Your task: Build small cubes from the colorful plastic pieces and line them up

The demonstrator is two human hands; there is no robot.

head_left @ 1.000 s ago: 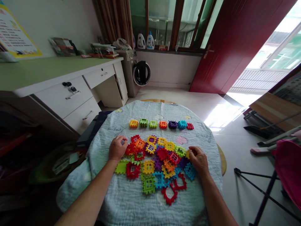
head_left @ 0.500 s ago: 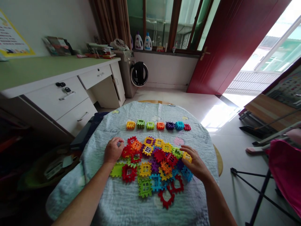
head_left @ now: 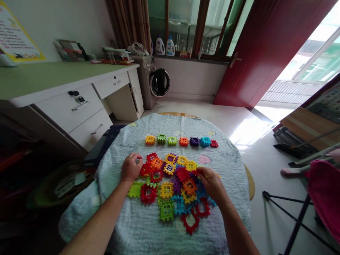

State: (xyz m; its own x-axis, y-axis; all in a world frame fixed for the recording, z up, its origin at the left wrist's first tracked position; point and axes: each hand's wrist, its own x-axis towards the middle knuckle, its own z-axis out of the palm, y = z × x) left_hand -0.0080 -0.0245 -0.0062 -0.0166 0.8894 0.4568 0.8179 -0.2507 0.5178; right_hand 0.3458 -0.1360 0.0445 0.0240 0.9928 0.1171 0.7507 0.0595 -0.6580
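Observation:
A pile of colourful plastic interlocking block panels lies on the cloth in front of me. My left hand point(head_left: 131, 168) rests at the pile's left edge, fingers curled, beside a red panel point(head_left: 145, 169); nothing shows in it. My right hand point(head_left: 211, 182) reaches over the pile's right side, its fingertips closed on a red panel point(head_left: 195, 173) that they partly hide. Close by are an orange panel point(head_left: 189, 186) and yellow panels point(head_left: 191, 165). Nearer to me lie a green panel point(head_left: 166, 209) and red frames point(head_left: 190, 222). Beyond the pile stands a row of small assembled cubes, including a purple one point(head_left: 194, 141).
A pale blue cloth point(head_left: 143, 230) covers the round table. White drawers point(head_left: 71, 106) stand at the left, with a washing machine point(head_left: 146, 79) behind. A red door point(head_left: 255, 53) is at the back right. A pink folding chair point(head_left: 322, 198) stands at the right.
My right hand has moved left from a yellow panel at the pile's right end to a red panel. My left hand stays beside the pile. The view has shifted slightly.

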